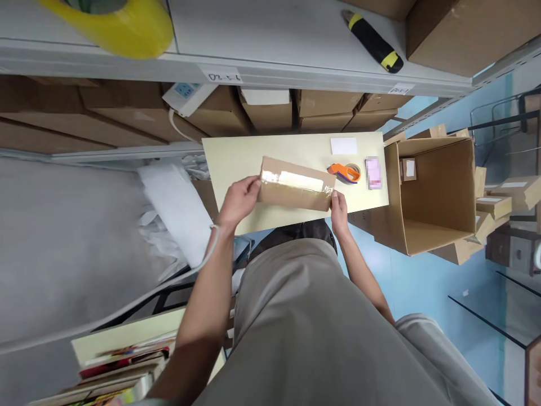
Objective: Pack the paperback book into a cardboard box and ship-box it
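A long brown cardboard box (291,194), with shiny clear tape along its side, is held level above the pale yellow tabletop (228,163). My left hand (242,198) grips its left end, thumb on the near face. At the opposite end, my right hand (338,208) pinches the lower corner. Just past that end lies an orange tape dispenser (344,172) with a tape roll. Near it are a white paper slip (344,146) and a pink-and-white label pad (373,173), its print blurred.
A large open carton (439,192) stands right of the table, a small box inside. Overhead, a grey shelf (270,34) bears a black-and-yellow utility knife (374,42) and a yellow object (131,28). A white cable (139,304) crosses near my left forearm.
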Tool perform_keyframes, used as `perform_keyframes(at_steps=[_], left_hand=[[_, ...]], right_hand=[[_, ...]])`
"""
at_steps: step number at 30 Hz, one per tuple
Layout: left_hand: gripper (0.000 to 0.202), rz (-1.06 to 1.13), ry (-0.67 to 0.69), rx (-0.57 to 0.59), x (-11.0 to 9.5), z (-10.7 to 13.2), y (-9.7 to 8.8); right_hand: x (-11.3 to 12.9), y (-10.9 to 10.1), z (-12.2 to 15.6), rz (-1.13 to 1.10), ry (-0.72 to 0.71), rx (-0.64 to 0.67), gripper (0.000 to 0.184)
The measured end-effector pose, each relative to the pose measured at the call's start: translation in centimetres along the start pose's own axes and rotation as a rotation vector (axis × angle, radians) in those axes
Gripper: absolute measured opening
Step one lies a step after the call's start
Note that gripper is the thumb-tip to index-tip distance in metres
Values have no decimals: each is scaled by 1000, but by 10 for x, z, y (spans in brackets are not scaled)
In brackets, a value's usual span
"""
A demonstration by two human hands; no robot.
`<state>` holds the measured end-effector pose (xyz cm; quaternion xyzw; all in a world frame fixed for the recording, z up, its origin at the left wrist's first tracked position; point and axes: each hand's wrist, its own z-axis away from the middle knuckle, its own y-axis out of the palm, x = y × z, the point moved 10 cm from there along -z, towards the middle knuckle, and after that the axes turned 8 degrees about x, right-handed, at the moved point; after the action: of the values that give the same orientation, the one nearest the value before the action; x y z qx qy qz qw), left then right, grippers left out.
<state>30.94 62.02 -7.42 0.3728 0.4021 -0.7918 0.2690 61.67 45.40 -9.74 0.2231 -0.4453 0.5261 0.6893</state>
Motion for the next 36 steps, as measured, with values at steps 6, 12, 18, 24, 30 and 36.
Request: perform_keyframes(at_steps=[6,12,18,24,30,36], left_hand=[[50,-36,-254,-110,57,44,26],[41,27,-168,-3,48,14,34],[56,209,-47,-36,34,-1,29],[54,167,-134,-132,54,13,32],[49,87,-320,-62,91,25,66],[73,163,-277,-86,102,26,82]], right_hand=[[25,1,-18,187,-165,-50,50],[44,20,-44,136,-224,195,66],[62,17,-64,181,-246,267,54],[44,0,-55,158,-213,147,34],[-23,0,-41,198,5,90,15],[-41,8,-44,178,-22,117,40]])
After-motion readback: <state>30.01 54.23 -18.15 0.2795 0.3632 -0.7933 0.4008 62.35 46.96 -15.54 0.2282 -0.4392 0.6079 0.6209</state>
